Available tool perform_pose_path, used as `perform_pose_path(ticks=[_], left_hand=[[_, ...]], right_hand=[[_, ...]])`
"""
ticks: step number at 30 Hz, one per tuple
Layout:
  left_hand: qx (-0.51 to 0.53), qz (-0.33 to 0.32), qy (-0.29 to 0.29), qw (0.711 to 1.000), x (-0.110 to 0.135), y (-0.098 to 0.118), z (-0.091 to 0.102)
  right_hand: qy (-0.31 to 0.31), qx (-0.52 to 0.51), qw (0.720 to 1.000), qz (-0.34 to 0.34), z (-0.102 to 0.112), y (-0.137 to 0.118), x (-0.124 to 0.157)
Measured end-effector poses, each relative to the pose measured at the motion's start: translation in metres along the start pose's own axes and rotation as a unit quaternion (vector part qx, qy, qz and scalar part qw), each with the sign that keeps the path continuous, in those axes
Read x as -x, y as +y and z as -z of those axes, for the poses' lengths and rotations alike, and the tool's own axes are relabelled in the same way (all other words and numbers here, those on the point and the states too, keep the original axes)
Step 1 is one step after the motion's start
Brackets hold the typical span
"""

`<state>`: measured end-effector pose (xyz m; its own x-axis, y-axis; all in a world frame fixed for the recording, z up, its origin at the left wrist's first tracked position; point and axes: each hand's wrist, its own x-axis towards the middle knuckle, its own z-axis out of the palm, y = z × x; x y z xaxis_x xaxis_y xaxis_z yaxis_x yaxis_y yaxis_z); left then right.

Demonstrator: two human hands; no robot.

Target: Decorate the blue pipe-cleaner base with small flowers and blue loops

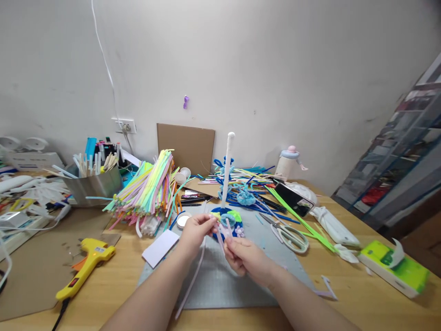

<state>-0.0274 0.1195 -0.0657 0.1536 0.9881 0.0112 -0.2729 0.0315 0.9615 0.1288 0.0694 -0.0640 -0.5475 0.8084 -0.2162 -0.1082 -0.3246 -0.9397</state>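
My left hand (195, 230) and my right hand (245, 257) are both closed on a pale pink pipe cleaner (193, 276), held above a grey cutting mat (220, 280). Its long end trails down toward the mat's front edge. The short bent end stands up between my hands. Just behind my fingers is a blue round base (225, 219) with small pipe-cleaner flowers and an upright white post (227, 170).
A heap of coloured pipe cleaners (148, 193) lies at the left, a yellow glue gun (86, 264) nearer me. Scissors (289, 234), a phone (293, 198), a green tissue pack (396, 269) and a white card (160, 248) surround the mat. A metal tub of pens (93, 181) stands behind.
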Motion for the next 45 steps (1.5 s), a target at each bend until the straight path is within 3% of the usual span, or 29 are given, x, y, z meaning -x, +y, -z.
perform_pose_path(ticks=[11,21,29,34,36,40,45], left_hand=[[-0.046,-0.017,-0.053,0.997,0.006,-0.002,-0.01],[-0.065,0.004,-0.083,0.994,0.01,0.004,-0.012],[-0.062,-0.004,-0.097,0.993,0.011,0.005,-0.011],[-0.044,0.005,-0.066,0.997,0.01,0.004,-0.011],[-0.037,0.014,-0.072,0.997,0.011,0.003,-0.011],[-0.02,0.037,-0.108,0.993,0.012,0.0,-0.011],[0.008,0.072,-0.116,0.991,0.014,0.002,-0.011]], right_hand=[[0.042,-0.052,0.997,0.023,-0.002,0.009,-0.008],[0.094,0.011,0.995,0.04,0.004,0.017,-0.017],[0.078,0.041,0.995,0.053,0.006,0.018,-0.016],[0.188,0.126,0.958,0.176,0.01,0.011,-0.013],[0.173,0.165,0.951,0.194,0.012,0.01,-0.012],[0.097,0.186,0.971,0.114,0.013,0.016,-0.011],[0.078,0.193,0.973,0.101,0.011,0.016,-0.006]])
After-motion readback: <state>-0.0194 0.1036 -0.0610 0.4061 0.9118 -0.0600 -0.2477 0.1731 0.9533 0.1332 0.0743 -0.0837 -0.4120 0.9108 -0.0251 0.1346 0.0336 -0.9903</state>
